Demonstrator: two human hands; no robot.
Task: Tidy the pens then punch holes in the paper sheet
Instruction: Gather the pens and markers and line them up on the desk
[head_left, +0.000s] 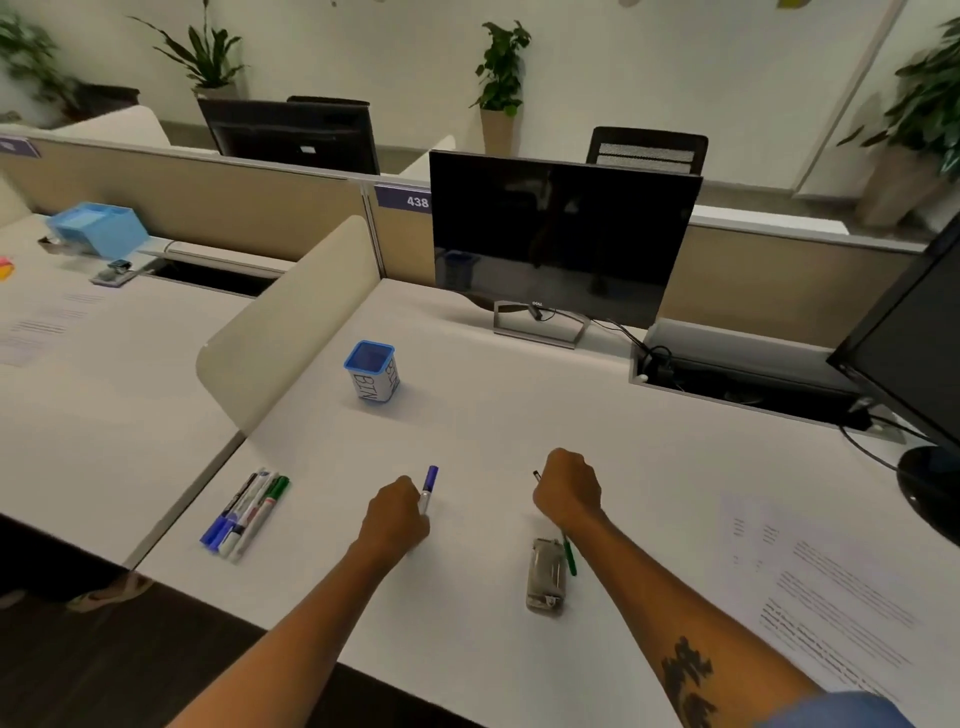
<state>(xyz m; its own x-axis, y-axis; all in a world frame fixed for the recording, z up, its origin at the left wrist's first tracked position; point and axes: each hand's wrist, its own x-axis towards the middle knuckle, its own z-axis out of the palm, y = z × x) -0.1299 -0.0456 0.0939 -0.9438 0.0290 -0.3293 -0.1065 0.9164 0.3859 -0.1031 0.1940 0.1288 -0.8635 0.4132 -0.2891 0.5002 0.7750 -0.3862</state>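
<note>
My left hand (396, 512) grips a blue-capped marker (429, 486) that sticks up and forward from my fist. My right hand (567, 491) is curled round a thin dark pen (536, 475), only its tip showing at the left of the fist. A metal hole punch (545, 574) lies under my right forearm, with a green pen (570, 556) beside it. Several markers (244, 514) lie in a row at the desk's front left. A blue cup labelled BIN (375, 371) stands upright farther back. A printed paper sheet (831, 587) lies at the right.
A Dell monitor (561, 239) stands at the back of the white desk (519, 415), with a cable tray (737, 374) and a second monitor (914, 353) to its right. A beige divider (285, 322) separates the neighbouring desk, which holds a blue box (98, 228) and papers.
</note>
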